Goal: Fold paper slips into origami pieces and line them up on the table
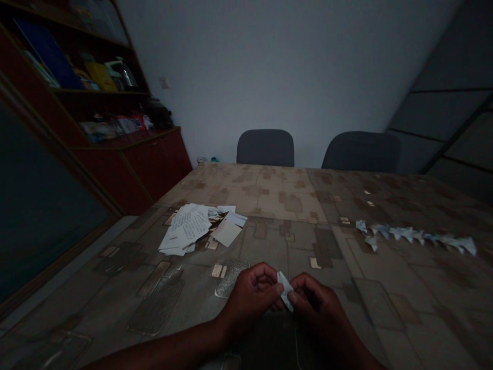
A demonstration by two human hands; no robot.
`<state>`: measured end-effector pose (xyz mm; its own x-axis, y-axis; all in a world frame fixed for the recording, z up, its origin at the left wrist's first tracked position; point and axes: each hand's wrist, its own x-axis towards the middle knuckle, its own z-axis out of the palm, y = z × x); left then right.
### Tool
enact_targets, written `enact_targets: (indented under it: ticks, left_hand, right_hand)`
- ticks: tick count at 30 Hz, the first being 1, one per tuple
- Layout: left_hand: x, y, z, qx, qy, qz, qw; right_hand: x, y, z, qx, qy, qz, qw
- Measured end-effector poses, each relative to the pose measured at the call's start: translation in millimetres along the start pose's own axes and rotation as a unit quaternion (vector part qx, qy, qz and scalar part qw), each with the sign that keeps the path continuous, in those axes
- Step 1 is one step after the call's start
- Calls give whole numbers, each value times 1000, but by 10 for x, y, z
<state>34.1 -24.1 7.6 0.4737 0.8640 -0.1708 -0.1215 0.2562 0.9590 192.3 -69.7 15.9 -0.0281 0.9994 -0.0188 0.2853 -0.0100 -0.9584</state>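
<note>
Between both hands, just above the near part of the table, is a small folded piece of white paper (285, 291), narrow and pointed at its ends. My left hand (256, 290) pinches its left side between thumb and fingers. On the other side my right hand (314, 295) grips the right edge with thumb and forefinger. The hands are close together, and the fingers hide part of the folds. To the right lies a row of several small folded paper pieces (408, 235). A loose pile of paper sheets (188, 226), some with writing, rests left of the hands.
A patterned cloth (269, 190) covers the table. Two dark chairs (265, 147) stand at its far side against a pale wall (250, 67). On the left is a reddish-brown cabinet (154, 159) with things on its shelves. The room is dim.
</note>
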Motion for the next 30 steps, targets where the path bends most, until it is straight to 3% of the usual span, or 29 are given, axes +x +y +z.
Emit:
enact_targets:
  ticks: [6, 10, 14, 17, 21, 25, 30]
  left_hand:
    - [-32, 91, -28, 159, 41, 88, 982]
    - [-21, 151, -106, 289, 4, 171, 942]
    - [-18, 166, -148, 346, -10, 205, 915]
    - [0, 143, -143, 293, 13, 178, 939]
    - [49, 80, -124, 98, 25, 60, 993]
    - [59, 38, -95, 15, -12, 4, 1000]
    - [26, 34, -64, 58, -6, 33, 998]
  right_hand:
    - [1, 44, -14, -83, 26, -62, 994]
    - [-25, 52, -25, -137, 33, -102, 985]
    - [-44, 36, -28, -140, 23, -110, 984]
    - [-39, 12, -32, -110, 25, -88, 990]
    - [-13, 22, -31, -70, 39, -34, 996]
    - [-1, 55, -27, -56, 46, -24, 997]
    - [-35, 31, -30, -90, 67, -58, 992]
